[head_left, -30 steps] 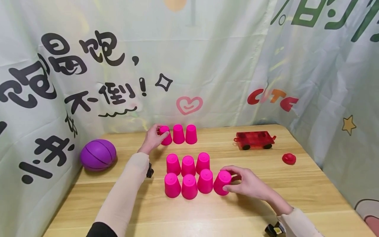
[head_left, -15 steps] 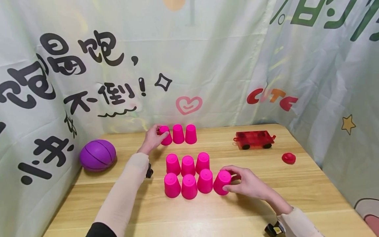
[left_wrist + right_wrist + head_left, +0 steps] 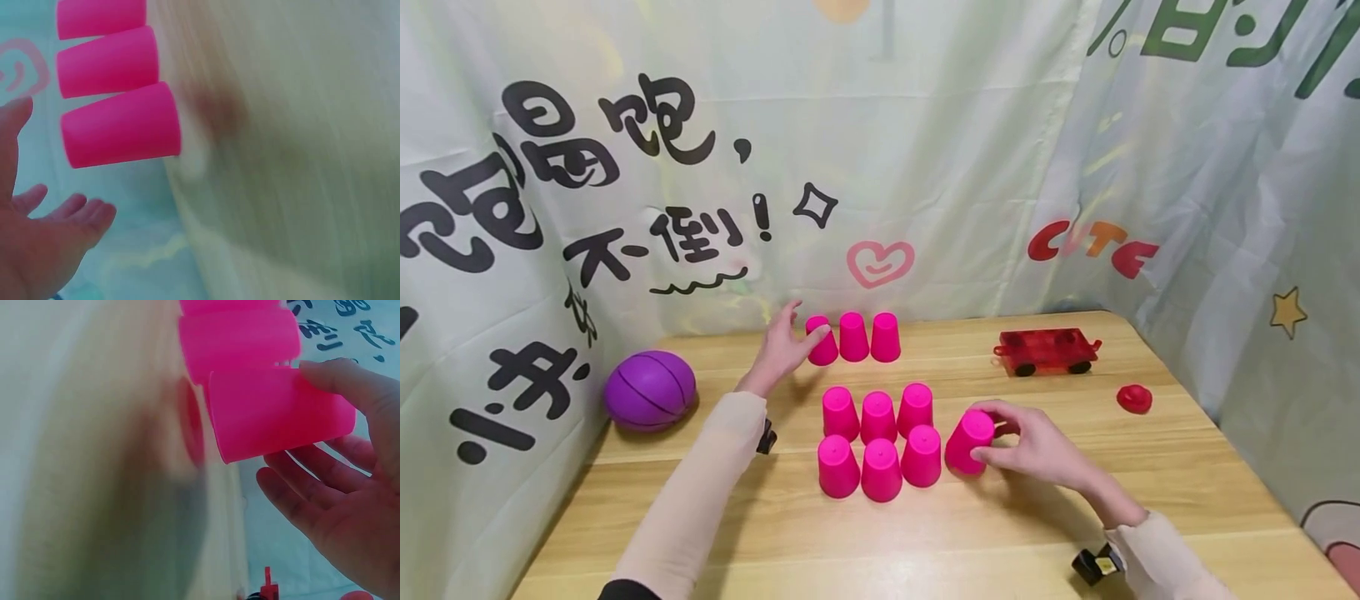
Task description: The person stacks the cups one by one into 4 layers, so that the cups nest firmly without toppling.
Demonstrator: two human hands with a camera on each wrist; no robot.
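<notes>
Several pink cups stand upside down in three rows on the wooden table (image 3: pixel 1150 492). My left hand (image 3: pixel 786 342) (image 3: pixel 37 250) is spread beside the leftmost cup of the far row (image 3: pixel 822 342) (image 3: pixel 122 125), with a gap between palm and cup. At the right end of the front row, my right hand (image 3: pixel 1018 442) (image 3: pixel 350 506) grips a tilted pink cup (image 3: pixel 970 442) (image 3: pixel 278 412), thumb on one side and fingers on the other. Its rim is lifted off the table on one side.
A purple ball (image 3: pixel 650 390) lies at the table's left edge by the printed curtain. A red toy car (image 3: pixel 1047 352) and a small red piece (image 3: pixel 1133 399) sit at the far right. Curtains close off the back and both sides.
My left hand has let go of the far-left cup and spread its fingers. My right hand has tipped its cup further and drawn it slightly away from the front row.
</notes>
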